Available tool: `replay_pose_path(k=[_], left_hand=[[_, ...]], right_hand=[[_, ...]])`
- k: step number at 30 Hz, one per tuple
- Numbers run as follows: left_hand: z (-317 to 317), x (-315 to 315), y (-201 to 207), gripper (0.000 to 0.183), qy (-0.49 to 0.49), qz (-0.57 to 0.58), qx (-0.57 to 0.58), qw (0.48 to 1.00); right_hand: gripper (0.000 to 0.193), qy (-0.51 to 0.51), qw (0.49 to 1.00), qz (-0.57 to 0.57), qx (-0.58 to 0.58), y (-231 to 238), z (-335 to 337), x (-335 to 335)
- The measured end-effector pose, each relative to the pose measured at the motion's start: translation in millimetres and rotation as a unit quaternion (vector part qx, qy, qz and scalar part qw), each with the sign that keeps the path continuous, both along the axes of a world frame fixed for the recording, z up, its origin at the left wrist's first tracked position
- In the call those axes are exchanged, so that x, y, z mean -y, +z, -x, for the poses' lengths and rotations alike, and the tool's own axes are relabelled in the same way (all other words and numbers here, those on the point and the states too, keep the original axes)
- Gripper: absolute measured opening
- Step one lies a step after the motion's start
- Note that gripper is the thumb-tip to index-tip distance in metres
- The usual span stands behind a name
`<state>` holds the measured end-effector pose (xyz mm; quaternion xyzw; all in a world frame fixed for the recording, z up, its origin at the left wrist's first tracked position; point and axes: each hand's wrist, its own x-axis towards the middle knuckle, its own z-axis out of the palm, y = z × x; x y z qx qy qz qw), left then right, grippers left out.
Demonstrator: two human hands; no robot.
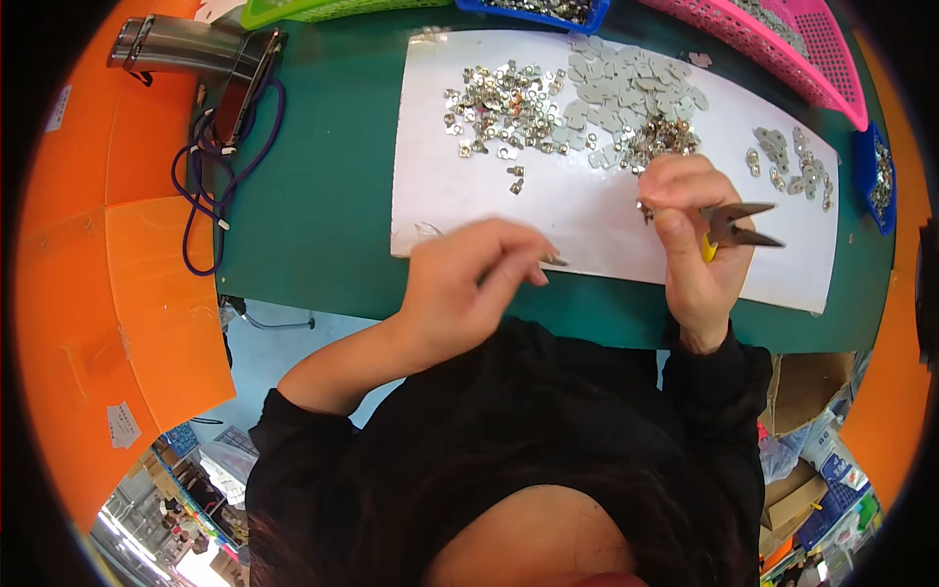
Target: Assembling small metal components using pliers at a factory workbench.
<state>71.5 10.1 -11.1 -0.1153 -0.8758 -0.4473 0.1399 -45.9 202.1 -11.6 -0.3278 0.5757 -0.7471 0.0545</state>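
My left hand (468,284) hovers over the near edge of the white board (440,215), fingers pinched on a small flat grey piece (556,260). My right hand (699,225) is raised over the board, closed around pliers (736,227) with a yellow grip. The plier jaws point right and stand apart, with nothing between them. Thumb and forefinger of that same hand pinch a small shiny metal part (646,209). Beyond it lie a pile of small metal clips (670,137) and a heap of flat grey plates (626,83). More shiny clips (504,108) spread to the left.
Several assembled-looking grey and metal pieces (802,171) lie at the board's right. Green (323,12), blue (587,18) and pink (836,68) baskets line the far side. A small blue bin (873,181) stands right. A metal cylindrical device (186,47) and purple cord (186,210) are left.
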Motion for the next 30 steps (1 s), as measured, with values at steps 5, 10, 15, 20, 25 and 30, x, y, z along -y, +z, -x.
replay_pose_path(k=[5,10,15,20,25,30], left_hand=[[39,-1,25,0.02,0.052,-0.583,0.293,0.756],[53,-11,33,0.028,0.016,-0.62,0.311,0.72],[58,-20,28,0.016,0.011,-0.66,0.304,0.687],[58,-22,23,0.012,-0.015,-0.665,0.338,0.666],[58,-29,19,0.014,-0.013,-0.69,0.345,0.636],[55,-29,7,0.014,-0.035,-0.677,0.334,0.655]], right_hand=[[0.013,0.013,0.999,-0.036,-0.028,6,-2,0],[0.013,-0.023,0.993,-0.095,-0.072,6,-6,0],[0.01,-0.109,0.993,-0.041,-0.003,9,-9,7],[0.008,-0.169,0.983,-0.053,0.049,8,-6,8],[0.008,-0.139,0.986,-0.082,0.027,6,-6,7],[0.007,-0.109,0.991,-0.077,0.013,2,-5,5]])
